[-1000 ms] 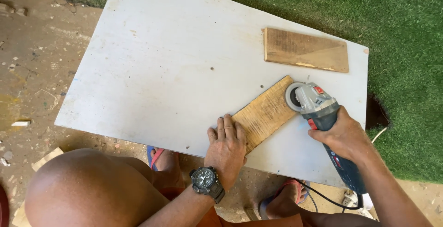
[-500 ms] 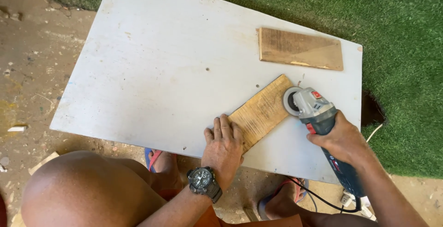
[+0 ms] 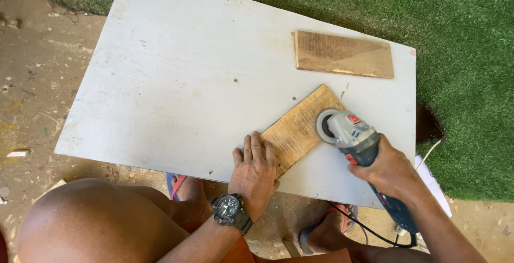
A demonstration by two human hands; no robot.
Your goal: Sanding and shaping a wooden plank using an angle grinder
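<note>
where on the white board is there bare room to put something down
The white board is bare across its whole left and middle, from the far edge down to the left hand. The right side is crowded: spare plank at the far corner, sanded plank, and the grinder in the right hand.

Left hand (image 3: 256,171) is flat, palm down, fingers together and pointing away, wrist bent a bit, while the right hand (image 3: 386,170) is curled tight in a fist-style grip, forearm angled in from the lower right.

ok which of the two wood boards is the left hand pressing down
The near, angled board, under the left hand and the grinder. The far board lies untouched.
</note>
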